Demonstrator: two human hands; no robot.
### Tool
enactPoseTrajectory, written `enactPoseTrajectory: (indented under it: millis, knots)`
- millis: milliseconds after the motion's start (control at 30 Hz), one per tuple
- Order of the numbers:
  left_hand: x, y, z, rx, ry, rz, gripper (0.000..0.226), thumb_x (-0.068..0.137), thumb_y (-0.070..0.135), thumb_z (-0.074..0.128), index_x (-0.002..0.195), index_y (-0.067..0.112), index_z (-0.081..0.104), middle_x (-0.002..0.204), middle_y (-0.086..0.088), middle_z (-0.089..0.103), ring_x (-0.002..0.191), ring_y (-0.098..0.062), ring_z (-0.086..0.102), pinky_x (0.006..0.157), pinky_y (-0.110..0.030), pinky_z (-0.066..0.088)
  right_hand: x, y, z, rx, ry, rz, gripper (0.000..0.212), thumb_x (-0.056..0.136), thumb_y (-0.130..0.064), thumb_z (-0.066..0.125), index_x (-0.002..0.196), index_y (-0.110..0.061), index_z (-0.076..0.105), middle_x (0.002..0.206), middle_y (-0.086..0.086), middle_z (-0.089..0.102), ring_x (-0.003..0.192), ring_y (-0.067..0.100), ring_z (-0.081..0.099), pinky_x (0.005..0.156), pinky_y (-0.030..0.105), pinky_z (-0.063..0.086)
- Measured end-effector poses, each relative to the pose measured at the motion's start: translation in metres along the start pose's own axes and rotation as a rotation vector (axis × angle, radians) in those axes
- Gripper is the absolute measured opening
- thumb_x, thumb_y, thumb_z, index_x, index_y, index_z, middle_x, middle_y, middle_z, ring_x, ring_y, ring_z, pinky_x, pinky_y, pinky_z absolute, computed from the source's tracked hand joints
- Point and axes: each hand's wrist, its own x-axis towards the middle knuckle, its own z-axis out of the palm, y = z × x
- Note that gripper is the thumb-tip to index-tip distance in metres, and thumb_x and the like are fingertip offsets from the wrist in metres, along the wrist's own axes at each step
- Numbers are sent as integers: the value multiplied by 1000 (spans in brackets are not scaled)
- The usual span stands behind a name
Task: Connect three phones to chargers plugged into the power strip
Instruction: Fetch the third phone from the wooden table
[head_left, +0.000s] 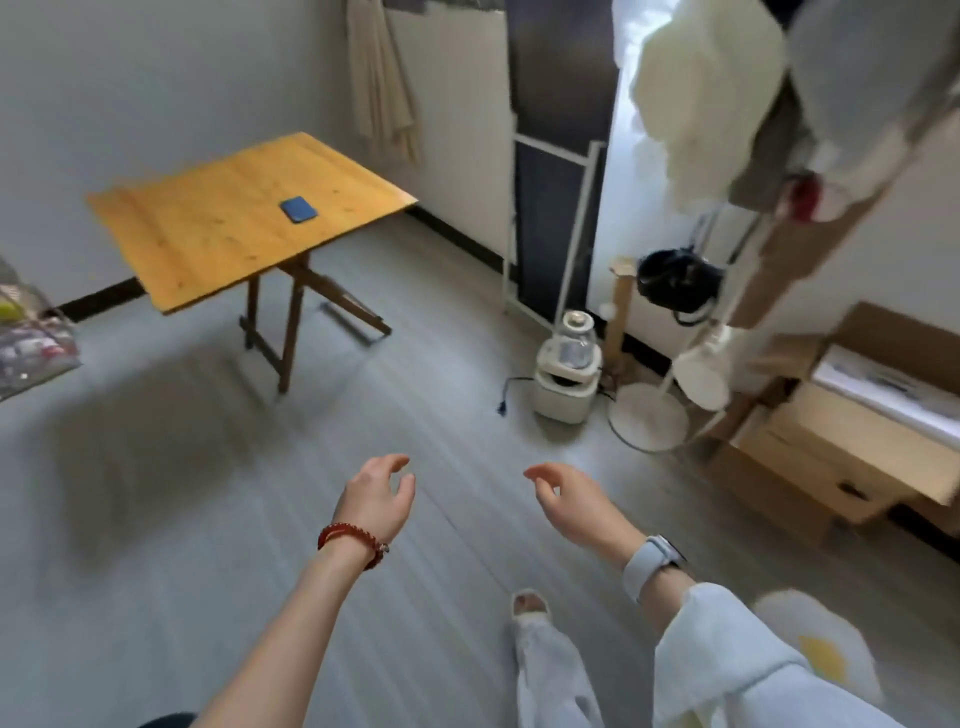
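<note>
One blue phone (298, 209) lies flat near the middle of a wooden folding table (208, 244) at the upper left. My left hand (376, 496), with a red bracelet on the wrist, hangs over the grey floor with fingers loosely curled and nothing in it. My right hand (569, 501), with a pale watch on the wrist, is beside it, also empty with fingers apart. Both hands are far from the table. No power strip, chargers or other phones are in view.
A white appliance (566, 374) with a loose black cord (506, 395) stands on the floor at right, next to a white stand base (649, 415) and cardboard boxes (831, 441). Clothes hang at the upper right. A clear bag (31, 348) sits at the left edge.
</note>
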Motion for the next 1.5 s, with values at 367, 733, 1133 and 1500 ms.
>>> enactPoseTrajectory:
  millis: [367,733,1133,1500]
  knots:
    - [266,29,-69,-21,179,-105,35,89,23,48,123,14,51,131,-10,49,122,-27,44,103,-38,37,294,-105,-45,-53,-12,-199,31,90,-11,41,114,-11,60,121,9,62,113,24,55,94,29,40]
    - [482,-140,-168,-66,222,-348,39,89,28,48,127,16,47,136,-9,43,125,-27,40,104,-41,36,552,-251,62,-68,-233,-225,32,89,-10,41,114,-11,60,121,11,63,113,26,56,95,29,40]
    - [731,-251,-239,25,-4,-463,60,88,38,46,141,24,20,150,-6,17,133,-32,23,106,-46,30,795,-375,118,-145,-213,-120,35,89,-9,38,121,-10,53,123,15,59,110,29,56,89,29,42]
    - [916,-343,-237,107,-191,-515,77,85,46,48,143,34,-1,155,0,-17,141,-29,-15,112,-59,9,1023,-433,190,-313,-129,-21,49,89,-23,44,136,-15,33,139,17,38,125,35,36,97,43,39]
